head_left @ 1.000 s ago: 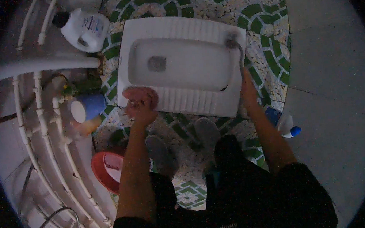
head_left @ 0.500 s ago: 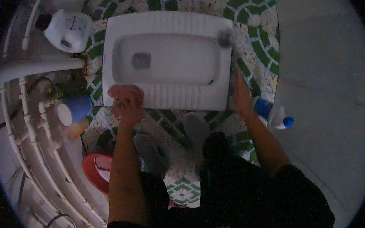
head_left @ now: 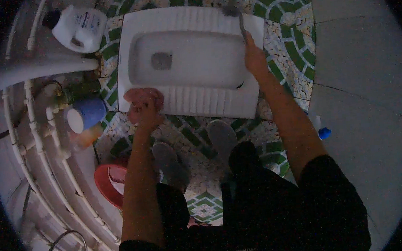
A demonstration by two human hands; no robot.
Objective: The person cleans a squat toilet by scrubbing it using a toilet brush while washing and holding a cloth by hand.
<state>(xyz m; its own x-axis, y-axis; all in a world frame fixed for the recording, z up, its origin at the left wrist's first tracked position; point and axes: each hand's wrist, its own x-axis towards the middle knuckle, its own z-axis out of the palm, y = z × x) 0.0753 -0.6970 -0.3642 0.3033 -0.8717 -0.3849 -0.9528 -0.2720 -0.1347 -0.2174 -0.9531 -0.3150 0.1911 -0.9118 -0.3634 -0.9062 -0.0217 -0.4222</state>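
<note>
A white squat toilet (head_left: 195, 106) with ribbed foot rests is set in the tiled floor in front of me. My left hand (head_left: 147, 117) presses a crumpled pink cloth (head_left: 136, 95) against its near left corner, fingers bent over the cloth. My right hand (head_left: 256, 58) is closed round the handle of a scrub brush (head_left: 242, 25) above the right end of the toilet. The grey brush head (head_left: 230, 11) is at the far rim, near the right corner; it is blurred, and I cannot tell whether it touches.
A white jug (head_left: 80, 29) with a dark cap stands at the far left, beside a white pipe (head_left: 48, 75). Nearer lie a blue tub (head_left: 90, 113) and a red basin (head_left: 104, 181). A blue-capped bottle (head_left: 323, 133) is partly hidden behind my right arm. Pipes line the left wall.
My right hand has moved forward and slightly left with the brush, its head shifting from the right edge to the far rim. The left hand stays on the cloth; the whole view has shifted slightly.
</note>
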